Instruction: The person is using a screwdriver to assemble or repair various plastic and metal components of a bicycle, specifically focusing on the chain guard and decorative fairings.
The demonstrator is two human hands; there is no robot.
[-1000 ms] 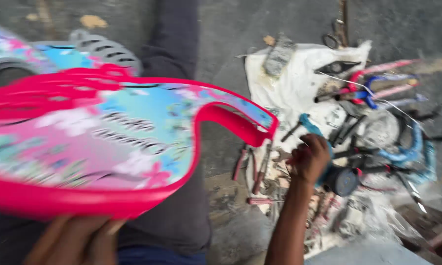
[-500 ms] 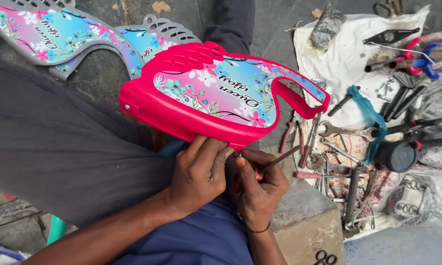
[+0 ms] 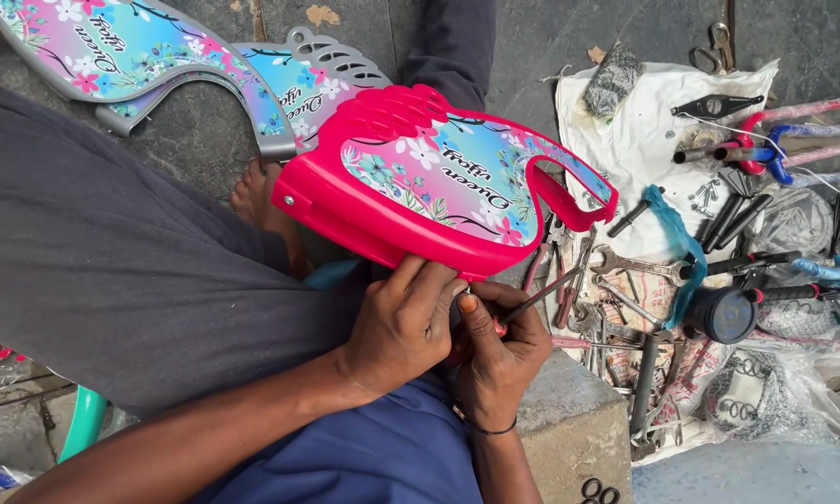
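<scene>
A pink plastic guard with a blue flowered panel rests tilted across my lap. My left hand grips its lower edge, fingers curled under the rim. My right hand, with a thin band on the wrist, is shut on a slim screwdriver with a red handle. Its metal shaft points up and to the right, just below the guard's edge. The two hands touch each other. Something small sits between the fingertips at the rim, too small to tell what.
Two grey guards with the same flowered panels lie on the stone floor at the upper left. On the right, a white cloth holds spanners, pliers, cables, a blue rag and a black round part. A concrete block stands under my right wrist.
My right hand left the tool pile on the right and came back to my lap with the screwdriver. The pink guard moved farther from the camera, and both hands now meet at its lower edge.
</scene>
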